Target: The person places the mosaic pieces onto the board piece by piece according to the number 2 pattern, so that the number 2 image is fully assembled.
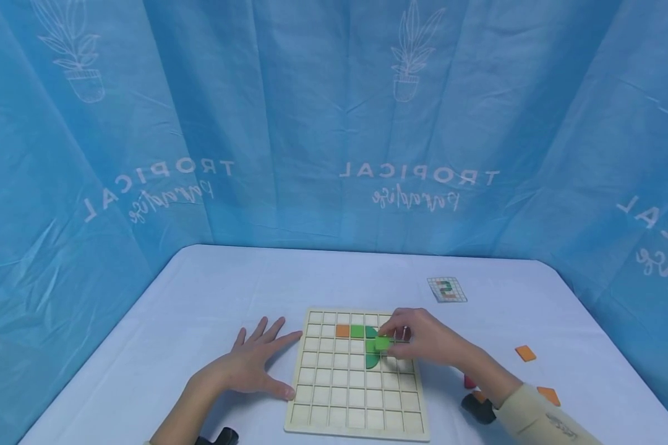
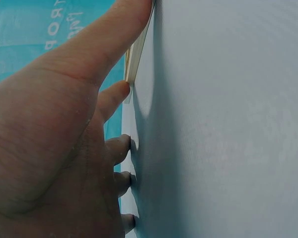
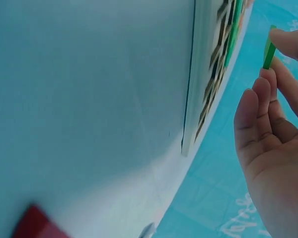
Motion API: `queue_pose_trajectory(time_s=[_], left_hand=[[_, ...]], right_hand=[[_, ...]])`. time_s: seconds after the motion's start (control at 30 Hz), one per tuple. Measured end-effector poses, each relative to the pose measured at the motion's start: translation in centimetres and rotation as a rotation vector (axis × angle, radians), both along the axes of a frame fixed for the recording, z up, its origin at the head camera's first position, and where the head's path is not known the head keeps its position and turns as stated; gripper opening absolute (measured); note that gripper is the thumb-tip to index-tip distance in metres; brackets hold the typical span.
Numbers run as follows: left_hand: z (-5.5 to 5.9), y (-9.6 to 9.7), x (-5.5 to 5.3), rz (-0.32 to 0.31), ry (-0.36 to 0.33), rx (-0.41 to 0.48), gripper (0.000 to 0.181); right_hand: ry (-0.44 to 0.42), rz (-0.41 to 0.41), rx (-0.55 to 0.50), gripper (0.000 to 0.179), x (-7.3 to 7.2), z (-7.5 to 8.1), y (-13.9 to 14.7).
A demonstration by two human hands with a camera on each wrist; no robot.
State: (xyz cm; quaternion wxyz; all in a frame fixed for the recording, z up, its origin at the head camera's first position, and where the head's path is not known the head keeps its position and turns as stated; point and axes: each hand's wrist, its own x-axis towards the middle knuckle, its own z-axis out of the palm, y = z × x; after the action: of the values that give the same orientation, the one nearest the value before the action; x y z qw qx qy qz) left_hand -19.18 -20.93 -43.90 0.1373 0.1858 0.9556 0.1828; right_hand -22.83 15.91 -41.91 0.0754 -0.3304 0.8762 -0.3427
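Note:
A cream grid board [image 1: 328, 395] lies on the white table. In its upper part sit an orange square tile [image 1: 342, 331], a green square tile [image 1: 357, 332], a dark green rounded tile [image 1: 371, 332], a light green tile [image 1: 370, 346] and another dark green rounded tile [image 1: 372, 360]. My right hand [image 1: 423, 337] pinches a light green square tile [image 1: 382, 343] between thumb and fingers, just above the board; the right wrist view shows this tile [image 3: 269, 49] edge-on. With fingers spread, my left hand [image 1: 250, 364] rests at the board's left edge, thumb and index fingertip against it.
A small pattern card [image 1: 448, 289] lies beyond the board to the right. Orange tiles [image 1: 526, 353] and a red piece [image 1: 469, 382] lie near my right forearm, partly hidden by it. Blue printed curtains [image 1: 334, 123] hang behind the table.

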Motion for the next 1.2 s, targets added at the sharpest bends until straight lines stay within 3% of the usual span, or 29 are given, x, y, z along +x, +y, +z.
queue_pose_trajectory(time_s=[0.2, 0.57, 1.2], left_hand=[[0.0, 0.1, 0.0, 0.001, 0.005, 0.002, 0.106], [-0.2, 0.0, 0.0, -0.002, -0.003, -0.001, 0.106], [0.1, 0.2, 0.1, 0.007, -0.002, -0.002, 0.107]], right_hand=[[-0.024, 0.011, 0.024, 0.026, 0.0, -0.3, -1.2], [-0.014, 0.108, 0.042, 0.025, 0.3, -0.2, -3.0], [0.013, 0.148, 0.156, 0.026, 0.1, -0.5, -4.7]])
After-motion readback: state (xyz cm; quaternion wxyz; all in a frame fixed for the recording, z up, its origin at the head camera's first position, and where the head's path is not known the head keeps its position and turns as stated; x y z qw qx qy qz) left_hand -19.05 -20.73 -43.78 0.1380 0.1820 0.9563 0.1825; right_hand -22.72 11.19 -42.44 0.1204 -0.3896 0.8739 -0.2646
